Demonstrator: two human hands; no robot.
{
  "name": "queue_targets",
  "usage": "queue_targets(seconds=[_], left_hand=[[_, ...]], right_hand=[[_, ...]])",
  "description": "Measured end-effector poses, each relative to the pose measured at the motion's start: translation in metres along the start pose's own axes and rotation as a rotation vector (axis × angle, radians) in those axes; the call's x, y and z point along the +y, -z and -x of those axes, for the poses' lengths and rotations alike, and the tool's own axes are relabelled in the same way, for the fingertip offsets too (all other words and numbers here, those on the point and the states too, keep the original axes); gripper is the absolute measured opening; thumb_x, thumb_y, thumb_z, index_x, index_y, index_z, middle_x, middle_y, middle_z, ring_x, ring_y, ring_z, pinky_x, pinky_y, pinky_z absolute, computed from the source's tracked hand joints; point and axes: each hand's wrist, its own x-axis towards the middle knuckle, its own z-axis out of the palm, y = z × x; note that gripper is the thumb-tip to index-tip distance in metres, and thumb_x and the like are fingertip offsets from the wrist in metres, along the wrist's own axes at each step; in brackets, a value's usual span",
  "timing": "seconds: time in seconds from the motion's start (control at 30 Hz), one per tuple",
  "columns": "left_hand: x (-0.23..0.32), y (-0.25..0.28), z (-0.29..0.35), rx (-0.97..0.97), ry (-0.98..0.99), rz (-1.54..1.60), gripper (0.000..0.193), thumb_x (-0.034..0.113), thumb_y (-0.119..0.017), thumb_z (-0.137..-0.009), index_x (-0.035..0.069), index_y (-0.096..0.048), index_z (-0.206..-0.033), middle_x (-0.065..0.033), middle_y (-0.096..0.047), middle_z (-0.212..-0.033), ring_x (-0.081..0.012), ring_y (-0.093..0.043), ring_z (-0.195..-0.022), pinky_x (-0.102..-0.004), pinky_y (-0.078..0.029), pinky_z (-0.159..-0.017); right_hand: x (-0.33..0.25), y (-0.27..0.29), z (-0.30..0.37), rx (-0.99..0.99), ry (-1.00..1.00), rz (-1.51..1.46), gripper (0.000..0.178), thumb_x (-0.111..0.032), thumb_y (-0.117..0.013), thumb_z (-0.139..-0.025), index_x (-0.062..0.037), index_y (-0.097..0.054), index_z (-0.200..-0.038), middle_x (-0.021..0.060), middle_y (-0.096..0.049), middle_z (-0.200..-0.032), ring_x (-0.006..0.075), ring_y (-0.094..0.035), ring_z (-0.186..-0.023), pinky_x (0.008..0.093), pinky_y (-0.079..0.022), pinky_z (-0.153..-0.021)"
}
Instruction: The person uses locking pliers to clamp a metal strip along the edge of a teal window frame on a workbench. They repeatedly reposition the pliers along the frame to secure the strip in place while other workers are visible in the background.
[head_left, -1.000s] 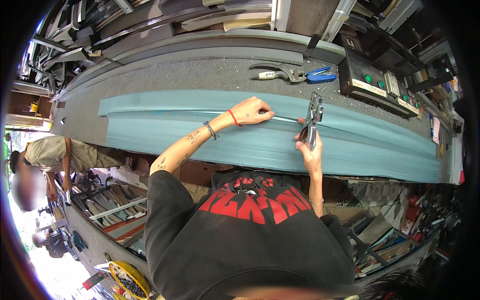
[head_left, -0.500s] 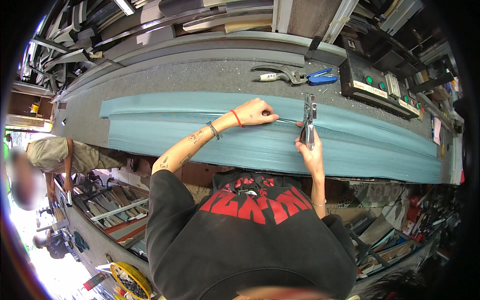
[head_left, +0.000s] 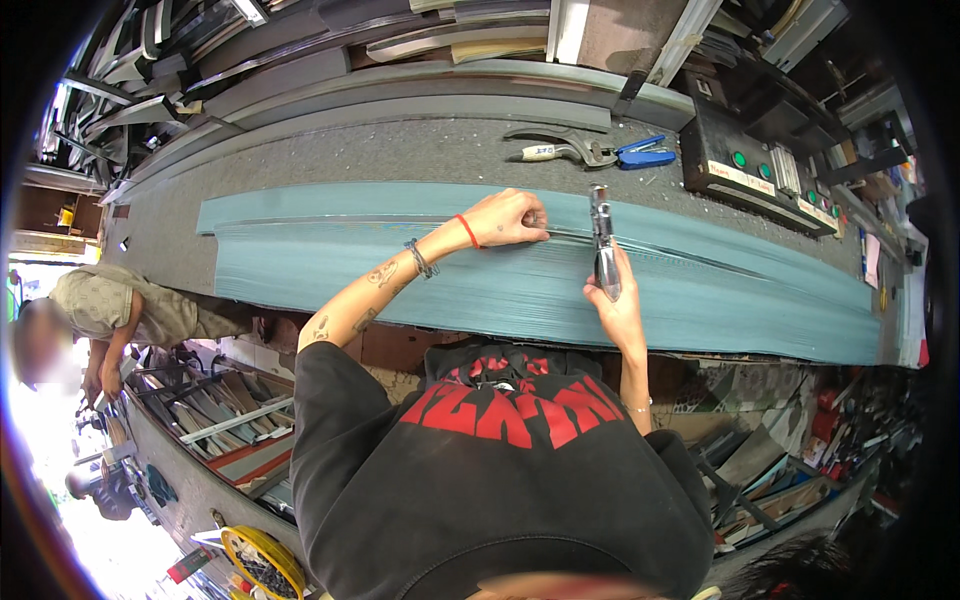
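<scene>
A long blue-green pleated sheet point(head_left: 400, 275) lies across the bench in two bands, with a dark slit between them. My left hand point(head_left: 508, 218) is closed in a pinch at this slit, its fingertips on the sheet's edge; what lies inside the curled fingers is hidden. To its right, my right hand point(head_left: 617, 305) grips a chrome plier-type hand tool point(head_left: 603, 235), possibly a plier stapler. The tool stands over the slit with its head pointing to the far side. Whether its jaws touch the sheet cannot be told.
Beyond the sheet, grey-handled cutters point(head_left: 560, 150) and a blue stapler-like tool point(head_left: 646, 153) rest on the grey bench point(head_left: 400, 150). A dark control box point(head_left: 740, 170) with green buttons stands at the far right. Another person point(head_left: 125, 310) bends over racks at the left.
The chrome tool and my right hand have shifted slightly left and turned more upright. The slit between the bands looks wider and darker. My left hand has barely moved.
</scene>
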Motion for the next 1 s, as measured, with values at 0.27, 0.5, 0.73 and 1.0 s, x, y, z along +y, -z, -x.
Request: queue_targets(seconds=[0.27, 0.5, 0.73, 1.0], left_hand=[[0.036, 0.019, 0.01, 0.158, -0.078, -0.144, 0.027, 0.029, -0.063, -0.079, 0.003, -0.064, -0.085, -0.0098, -0.061, -0.078, -0.0266, -0.06, -0.073, -0.0366, -0.047, -0.062], [0.059, 0.041, 0.005, 0.092, 0.078, -0.003, 0.03, 0.029, -0.062, -0.079, 0.0, -0.066, -0.083, -0.0118, -0.061, -0.072, -0.0239, -0.059, -0.067, -0.0349, -0.044, -0.059], [0.055, 0.058, -0.015, 0.023, 0.096, 0.13, 0.034, 0.028, -0.06, -0.079, -0.003, -0.068, -0.088, -0.0175, -0.063, -0.069, -0.0218, -0.061, -0.065, -0.0343, -0.046, -0.061], [0.048, 0.06, -0.017, 0.02, 0.014, 0.058, 0.032, 0.025, -0.06, -0.083, -0.005, -0.065, -0.089, -0.0187, -0.064, -0.076, -0.0248, -0.062, -0.07, -0.0362, -0.046, -0.065]], right_hand=[[-0.01, 0.007, 0.003, -0.045, 0.065, -0.519, 0.065, -0.009, -0.053, -0.073, 0.0038, -0.032, -0.133, 0.0198, -0.046, -0.125, 0.0197, -0.055, -0.086, 0.0303, -0.048, -0.061], [-0.022, 0.004, 0.003, 0.022, 0.177, -0.622, 0.058, -0.008, -0.054, -0.072, 0.0061, -0.039, -0.127, 0.0176, -0.049, -0.123, 0.0162, -0.054, -0.086, 0.028, -0.048, -0.062], [-0.02, 0.002, 0.0, 0.047, 0.148, -0.322, 0.058, -0.004, -0.056, -0.068, 0.0003, -0.047, -0.125, 0.0122, -0.055, -0.117, 0.0114, -0.051, -0.08, 0.023, -0.044, -0.07], [-0.015, -0.003, -0.013, 0.089, 0.204, -0.208, 0.066, 0.0, -0.053, -0.065, -0.0015, -0.042, -0.131, 0.0052, -0.052, -0.119, 0.0092, -0.048, -0.079, 0.0219, -0.044, -0.064]])
